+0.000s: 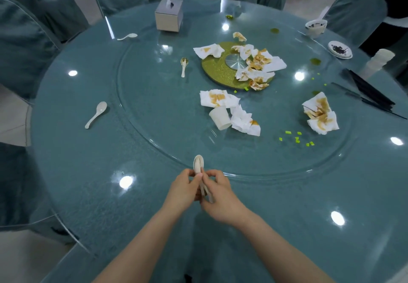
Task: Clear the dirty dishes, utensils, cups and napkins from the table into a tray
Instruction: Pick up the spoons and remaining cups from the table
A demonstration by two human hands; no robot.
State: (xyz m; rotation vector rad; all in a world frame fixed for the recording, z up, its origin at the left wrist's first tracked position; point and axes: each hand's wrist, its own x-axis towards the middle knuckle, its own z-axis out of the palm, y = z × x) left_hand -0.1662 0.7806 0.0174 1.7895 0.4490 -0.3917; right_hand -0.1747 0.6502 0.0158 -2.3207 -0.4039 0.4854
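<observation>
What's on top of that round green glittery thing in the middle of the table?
Stained, crumpled napkins lie across the green disc, mostly its right side, around a bare silver hub. Whatever sits beneath them is hidden.

You are working over a round table topped with glossy, reflective glass on matt teal cloth. The round glass turntable is smooth and clear; its hub is a gold glitter disc round a brushed-metal centre. The white soup spoons look glazed ceramic. The crumpled white napkins are matt paper, stained brown.
</observation>
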